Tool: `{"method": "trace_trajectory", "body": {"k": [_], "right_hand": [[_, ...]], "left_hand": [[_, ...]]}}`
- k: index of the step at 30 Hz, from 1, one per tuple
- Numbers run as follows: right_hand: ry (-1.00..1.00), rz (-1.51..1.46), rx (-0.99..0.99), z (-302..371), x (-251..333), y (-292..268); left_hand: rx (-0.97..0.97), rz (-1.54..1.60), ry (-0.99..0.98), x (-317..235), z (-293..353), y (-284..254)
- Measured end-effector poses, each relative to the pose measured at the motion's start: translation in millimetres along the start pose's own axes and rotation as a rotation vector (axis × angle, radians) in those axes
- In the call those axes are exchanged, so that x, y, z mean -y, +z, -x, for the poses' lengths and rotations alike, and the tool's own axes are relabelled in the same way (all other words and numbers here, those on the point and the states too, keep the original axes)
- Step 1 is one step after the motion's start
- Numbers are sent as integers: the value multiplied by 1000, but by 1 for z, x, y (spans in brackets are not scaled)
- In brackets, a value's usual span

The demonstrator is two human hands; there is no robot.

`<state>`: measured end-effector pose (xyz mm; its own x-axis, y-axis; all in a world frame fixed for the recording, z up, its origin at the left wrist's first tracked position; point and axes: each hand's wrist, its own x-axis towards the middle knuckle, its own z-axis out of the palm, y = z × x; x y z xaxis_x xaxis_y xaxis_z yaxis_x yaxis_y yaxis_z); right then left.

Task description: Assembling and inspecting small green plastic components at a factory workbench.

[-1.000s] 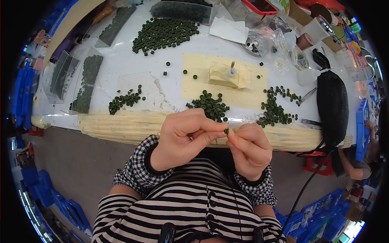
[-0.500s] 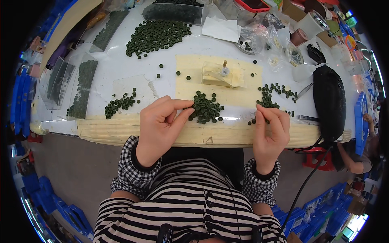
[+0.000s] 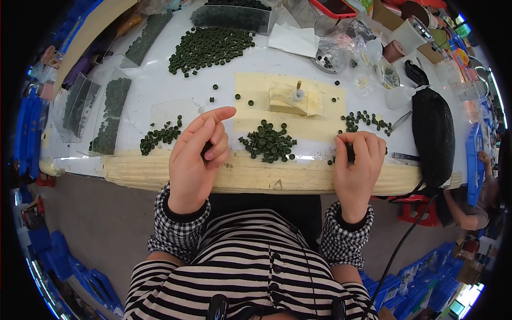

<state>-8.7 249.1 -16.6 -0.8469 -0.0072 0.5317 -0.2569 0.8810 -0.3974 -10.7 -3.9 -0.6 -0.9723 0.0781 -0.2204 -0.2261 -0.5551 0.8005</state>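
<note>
My left hand (image 3: 194, 160) is raised over the table edge, left of the middle pile of small dark green round pieces (image 3: 272, 141). Its index finger is stretched out, while the other fingers curl around something dark that I cannot make out. At the right, my right hand (image 3: 358, 168) has thumb and fingertips bent together in front of another group of green pieces (image 3: 365, 121). Something dark shows between its thumb and fingers; whether it is held or lies behind is unclear. A yellow-taped block (image 3: 285, 101) with a small upright pin stands beyond the middle pile.
A big heap of green pieces (image 3: 208, 48) lies at the back, a smaller group (image 3: 160, 137) at the left. Clear trays (image 3: 110, 117) of pieces stand far left. Tweezers (image 3: 401, 120) and a black cushion-like bundle (image 3: 433, 136) lie at the right, plastic bags (image 3: 360, 58) behind.
My left hand has drawn back left from the middle pile, its pinch loosened and index finger extended. My right hand's fingers have curled more, staying in about the same place.
</note>
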Motion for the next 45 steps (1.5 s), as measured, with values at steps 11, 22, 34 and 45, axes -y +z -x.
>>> {"method": "trace_trajectory", "body": {"k": [11, 22, 34, 45], "right_hand": [[79, -480, -77, 13, 22, 1], [340, -935, 61, 24, 24, 2], [571, -1368, 162, 24, 25, -6], [654, -1556, 213, 26, 23, -6]], "left_hand": [[185, 443, -276, 6, 11, 1], [261, 324, -378, 15, 19, 21], [339, 350, -417, 28, 19, 15], [314, 288, -406, 34, 21, 17]]}}
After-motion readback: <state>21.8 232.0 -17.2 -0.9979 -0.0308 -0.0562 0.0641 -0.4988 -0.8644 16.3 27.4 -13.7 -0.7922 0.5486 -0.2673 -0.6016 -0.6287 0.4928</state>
